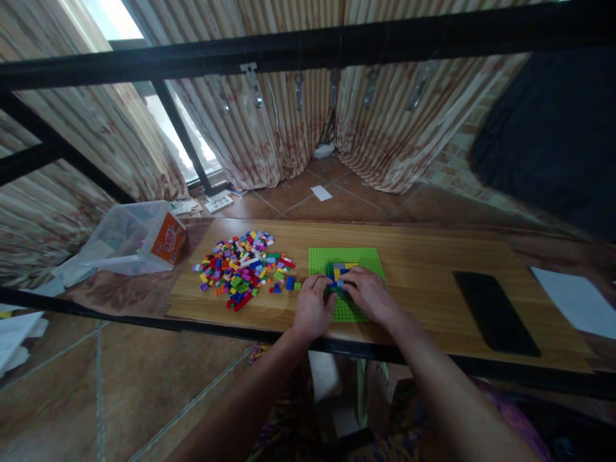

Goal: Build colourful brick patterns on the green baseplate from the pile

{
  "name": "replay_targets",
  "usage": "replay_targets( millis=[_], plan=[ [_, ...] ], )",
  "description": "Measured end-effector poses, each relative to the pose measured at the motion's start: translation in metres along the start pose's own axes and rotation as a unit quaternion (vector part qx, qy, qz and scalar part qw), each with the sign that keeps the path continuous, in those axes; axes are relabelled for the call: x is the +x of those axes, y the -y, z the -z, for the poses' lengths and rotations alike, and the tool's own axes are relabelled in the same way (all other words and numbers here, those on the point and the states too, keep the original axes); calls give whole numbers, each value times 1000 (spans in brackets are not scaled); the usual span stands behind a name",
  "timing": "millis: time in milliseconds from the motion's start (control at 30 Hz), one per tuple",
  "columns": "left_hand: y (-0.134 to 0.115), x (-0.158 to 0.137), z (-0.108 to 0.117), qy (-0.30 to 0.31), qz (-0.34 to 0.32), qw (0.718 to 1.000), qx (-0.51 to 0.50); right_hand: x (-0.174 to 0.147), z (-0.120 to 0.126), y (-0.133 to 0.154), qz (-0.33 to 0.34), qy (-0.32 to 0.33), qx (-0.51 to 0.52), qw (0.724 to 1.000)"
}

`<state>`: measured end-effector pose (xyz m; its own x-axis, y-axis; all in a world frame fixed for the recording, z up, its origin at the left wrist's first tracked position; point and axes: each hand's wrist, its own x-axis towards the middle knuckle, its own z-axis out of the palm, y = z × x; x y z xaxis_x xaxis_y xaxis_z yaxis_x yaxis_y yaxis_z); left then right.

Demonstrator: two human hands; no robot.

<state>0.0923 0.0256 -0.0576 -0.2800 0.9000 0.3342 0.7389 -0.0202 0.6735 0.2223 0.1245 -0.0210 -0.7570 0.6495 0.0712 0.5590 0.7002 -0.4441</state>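
A lime-green studded baseplate lies on the wooden board, with a small structure of green, grey, yellow and blue toy bricks built on its middle. My left hand rests over the plate's left edge, thumb and fingers closed at a blue brick on the structure's near side. From the right, my right hand pinches at the same brick, its fingertips nearly meeting those of the left. The fingers partly cover the structure and that brick. A few loose bricks, one dark blue, lie just left of my left hand.
A pile of mixed toy bricks spreads over the left of the wooden board. Beyond it stands a clear plastic bin with an orange label. A black phone-like slab and white paper lie right. A dark metal rail crosses above.
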Motion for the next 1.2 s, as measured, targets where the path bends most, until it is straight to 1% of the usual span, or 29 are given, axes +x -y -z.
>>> replay_targets(
  millis=[133, 367, 600, 867, 967, 1067, 1200],
  plan=[
    [-1, 0, 0, -2, 2, 1000, -3, 1, -1, -1, 9, -6, 16, 1000],
    [0, 0, -1, -3, 3, 1000, -11, 3, 2, 1, 1, -4, 29, 1000],
    [1, -1, -1, -3, -4, 1000, -4, 8, 2, 3, -33, 21, 40, 998],
    [0, -1, 0, -3, -2, 1000, 2, 4, 4, 2, -56, 16, 84, 995],
    [1, -1, -1, -8, -4, 1000, -1, 1, 6, 1, -68, 11, 65, 995],
    [2, -2, -1, -7, -21, 1000, 6, 0, 6, 0, -79, 7, 42, 996],
    [2, -4, -2, 8, -60, 997, 41, 0, 3, 2, -77, 12, 43, 996]
  ],
)
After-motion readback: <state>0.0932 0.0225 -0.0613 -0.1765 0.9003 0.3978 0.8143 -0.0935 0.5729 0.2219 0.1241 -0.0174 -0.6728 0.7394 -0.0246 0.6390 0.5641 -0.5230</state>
